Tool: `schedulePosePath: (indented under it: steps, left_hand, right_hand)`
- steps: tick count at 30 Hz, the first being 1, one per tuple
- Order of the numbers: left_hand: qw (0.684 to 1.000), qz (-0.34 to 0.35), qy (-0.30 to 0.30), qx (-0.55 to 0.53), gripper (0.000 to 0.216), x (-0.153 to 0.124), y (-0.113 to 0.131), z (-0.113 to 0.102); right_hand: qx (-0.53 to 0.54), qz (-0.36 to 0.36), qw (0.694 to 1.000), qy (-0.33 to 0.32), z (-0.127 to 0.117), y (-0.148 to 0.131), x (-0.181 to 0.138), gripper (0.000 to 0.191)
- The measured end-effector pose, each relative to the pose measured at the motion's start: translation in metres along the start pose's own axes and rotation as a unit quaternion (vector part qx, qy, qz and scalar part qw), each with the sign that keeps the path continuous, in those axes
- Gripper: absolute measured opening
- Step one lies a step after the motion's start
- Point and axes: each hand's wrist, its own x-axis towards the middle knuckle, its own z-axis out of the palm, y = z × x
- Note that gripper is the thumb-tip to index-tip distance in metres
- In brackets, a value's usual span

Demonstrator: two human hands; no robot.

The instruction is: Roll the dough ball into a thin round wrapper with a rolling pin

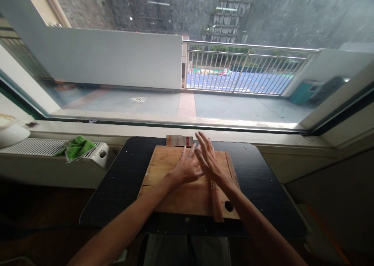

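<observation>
On board [175, 199]: brown handle [217, 206], far end hidden behind right hand [209, 162].

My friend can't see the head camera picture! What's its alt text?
A person's bare left hand and right hand are close together over a rectangular brown wooden board bearing a brown stick-shaped object, on a black table before a large glass window.

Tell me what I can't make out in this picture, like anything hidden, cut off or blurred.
All in the head view:
Wooden piece: its far end is hidden by the right hand.
Whatever lies beneath the left hand: covered by its palm.
Flat packet: part of its face is masked by pixelation.
White rounded object: cut off by the left edge.
</observation>
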Motion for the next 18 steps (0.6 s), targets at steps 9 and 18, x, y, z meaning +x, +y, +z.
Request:
schedulePosePath:
  steps: [9, 18]
  left_hand:
    - [0.997, -0.061, -0.029, 0.032, 0.065, 0.007, -0.012, 0.007]
    - [0.994, -0.044, 0.034, 0.097, 0.065, 0.007, -0.014, 0.023]
  right_hand:
    - [-0.082, 0.044, 0.994, -0.060, -0.015, 0.063, -0.024, 0.071]
    - [-0.013, 0.050, 0.998, -0.023, 0.002, 0.066, -0.008, 0.071]
